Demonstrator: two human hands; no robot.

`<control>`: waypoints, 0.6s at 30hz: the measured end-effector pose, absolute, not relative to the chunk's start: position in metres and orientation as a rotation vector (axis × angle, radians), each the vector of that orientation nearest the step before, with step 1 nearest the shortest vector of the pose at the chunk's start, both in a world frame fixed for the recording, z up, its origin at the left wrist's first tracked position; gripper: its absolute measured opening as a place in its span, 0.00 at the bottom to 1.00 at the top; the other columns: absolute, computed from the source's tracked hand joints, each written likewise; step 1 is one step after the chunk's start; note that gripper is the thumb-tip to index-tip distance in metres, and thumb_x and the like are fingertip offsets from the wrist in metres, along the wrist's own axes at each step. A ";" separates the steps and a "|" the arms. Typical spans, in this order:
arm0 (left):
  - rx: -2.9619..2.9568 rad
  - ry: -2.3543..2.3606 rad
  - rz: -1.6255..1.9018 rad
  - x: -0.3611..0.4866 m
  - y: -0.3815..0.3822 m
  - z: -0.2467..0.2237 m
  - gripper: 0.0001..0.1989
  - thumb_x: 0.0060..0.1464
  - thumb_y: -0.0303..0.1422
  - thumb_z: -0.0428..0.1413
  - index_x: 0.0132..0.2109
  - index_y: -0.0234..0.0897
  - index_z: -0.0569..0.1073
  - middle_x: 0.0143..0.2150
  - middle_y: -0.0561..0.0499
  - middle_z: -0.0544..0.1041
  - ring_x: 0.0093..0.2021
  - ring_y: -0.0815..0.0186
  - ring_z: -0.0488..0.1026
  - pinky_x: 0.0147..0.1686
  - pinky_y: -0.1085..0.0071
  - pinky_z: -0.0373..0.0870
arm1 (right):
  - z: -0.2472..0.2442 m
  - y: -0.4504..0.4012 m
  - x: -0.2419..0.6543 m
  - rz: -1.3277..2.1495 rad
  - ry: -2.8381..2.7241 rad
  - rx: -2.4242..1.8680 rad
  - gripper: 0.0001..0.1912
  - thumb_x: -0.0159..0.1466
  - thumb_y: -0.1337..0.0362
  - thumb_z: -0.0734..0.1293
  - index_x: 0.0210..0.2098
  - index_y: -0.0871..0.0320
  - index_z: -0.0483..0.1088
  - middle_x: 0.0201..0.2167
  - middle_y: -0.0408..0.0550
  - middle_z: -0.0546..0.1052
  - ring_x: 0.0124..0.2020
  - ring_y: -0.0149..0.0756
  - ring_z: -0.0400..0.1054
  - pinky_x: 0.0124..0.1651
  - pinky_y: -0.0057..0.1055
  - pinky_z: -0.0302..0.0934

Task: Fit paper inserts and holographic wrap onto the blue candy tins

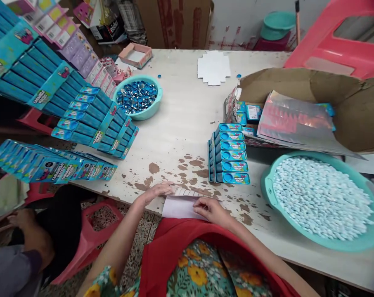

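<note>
A white folded sheet of card (179, 207), with a lined flap along its far side, lies at the near table edge against the red apron. My left hand (156, 192) rests at the flap's left end, fingers stretched out along it. My right hand (213, 210) has its fingers curled in on the sheet's right side, apparently pinching it. Beyond my right hand stands a row of blue candy boxes (232, 154). To the right is a turquoise basin of wrapped candies (321, 198).
Stacked blue candy packs (81, 111) rise at the left. A small basin of blue-and-silver pieces (137, 97) stands behind them. A cardboard box (354, 103) holds packs and a silvery sheet. White card cutouts (214, 67) lie at the back. Another person's arm (35, 235) shows lower left.
</note>
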State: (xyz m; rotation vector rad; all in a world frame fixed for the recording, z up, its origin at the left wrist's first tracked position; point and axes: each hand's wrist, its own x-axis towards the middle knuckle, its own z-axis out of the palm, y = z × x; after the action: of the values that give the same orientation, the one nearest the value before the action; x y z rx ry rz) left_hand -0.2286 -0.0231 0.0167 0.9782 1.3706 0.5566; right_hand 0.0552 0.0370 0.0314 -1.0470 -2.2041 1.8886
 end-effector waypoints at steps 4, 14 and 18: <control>1.234 1.747 0.432 -0.208 -0.035 -0.006 0.15 0.47 0.34 0.56 0.44 0.37 0.72 0.51 0.46 0.70 0.52 0.58 0.64 0.54 0.61 0.60 | 0.051 0.036 0.048 1.666 -2.158 -1.096 0.13 0.64 0.55 0.60 0.38 0.57 0.70 0.29 0.45 0.73 0.30 0.34 0.67 0.34 0.30 0.61; 1.389 2.083 0.209 -0.169 -0.044 -0.028 0.07 0.50 0.28 0.53 0.39 0.38 0.69 0.41 0.48 0.69 0.45 0.62 0.65 0.46 0.67 0.62 | -0.029 0.013 0.059 0.709 -2.824 -1.452 0.32 0.53 0.64 0.72 0.57 0.54 0.61 0.55 0.55 0.65 0.52 0.51 0.59 0.50 0.44 0.58; 1.129 1.889 0.369 -0.164 -0.050 -0.028 0.06 0.54 0.31 0.49 0.38 0.37 0.70 0.32 0.51 0.72 0.35 0.65 0.68 0.38 0.71 0.63 | -0.029 0.011 0.073 0.696 -2.832 -1.480 0.30 0.55 0.66 0.70 0.56 0.53 0.62 0.54 0.54 0.66 0.51 0.51 0.59 0.49 0.45 0.57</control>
State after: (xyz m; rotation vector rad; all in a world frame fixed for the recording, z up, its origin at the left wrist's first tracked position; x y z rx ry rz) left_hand -0.1637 -0.0497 -0.0285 1.1291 1.8892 0.3691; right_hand 0.0729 0.0112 -0.0288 -1.4800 -2.8316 0.6958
